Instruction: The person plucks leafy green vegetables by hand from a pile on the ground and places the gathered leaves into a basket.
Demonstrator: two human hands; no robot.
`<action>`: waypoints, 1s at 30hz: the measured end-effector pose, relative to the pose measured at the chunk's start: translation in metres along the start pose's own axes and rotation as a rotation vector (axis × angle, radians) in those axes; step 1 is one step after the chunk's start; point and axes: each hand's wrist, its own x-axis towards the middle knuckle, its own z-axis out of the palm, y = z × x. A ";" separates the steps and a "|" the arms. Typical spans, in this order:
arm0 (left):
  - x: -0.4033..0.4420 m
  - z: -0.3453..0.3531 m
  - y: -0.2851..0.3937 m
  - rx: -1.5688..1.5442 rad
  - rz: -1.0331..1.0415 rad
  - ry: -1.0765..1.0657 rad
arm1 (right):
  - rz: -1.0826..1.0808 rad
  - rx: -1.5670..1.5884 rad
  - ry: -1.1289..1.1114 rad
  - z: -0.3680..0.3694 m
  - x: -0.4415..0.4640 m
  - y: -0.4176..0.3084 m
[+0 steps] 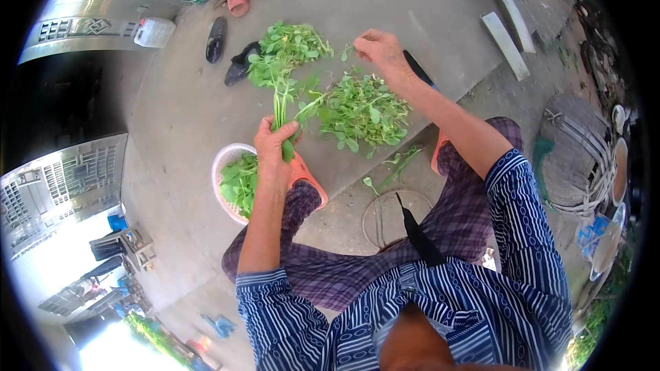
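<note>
My left hand (pixel 276 144) is closed round a bunch of green stems (pixel 280 104), whose leaves spread toward the piles on the ground. Over the ground at the upper right, my right hand (pixel 377 49) pinches a small leafy sprig (pixel 346 53). One leafy pile (pixel 292 48) lies beyond my left hand. A second pile (pixel 364 113) lies between my hands, nearer my knees. Beside my left wrist stands a pinkish-white basket (pixel 218 177) with green leaves (pixel 240 184) in it.
Loose leaves (pixel 392 168) lie before me, near a wire ring (pixel 368 223). Black shoes (pixel 216 40) and a white jug (pixel 155 32) are at the upper left. White slabs (pixel 505 45) lie at the upper right, a woven basket (pixel 574 148) at the right.
</note>
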 end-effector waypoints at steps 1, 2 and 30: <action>0.000 -0.001 0.002 -0.035 0.025 0.041 | 0.031 -0.151 -0.069 -0.003 0.002 0.003; -0.001 -0.001 0.005 -0.069 0.049 0.081 | 0.061 -0.301 -0.137 -0.003 0.004 0.007; -0.001 0.010 0.007 0.051 0.066 -0.092 | -0.071 -0.497 -0.829 0.023 -0.034 -0.018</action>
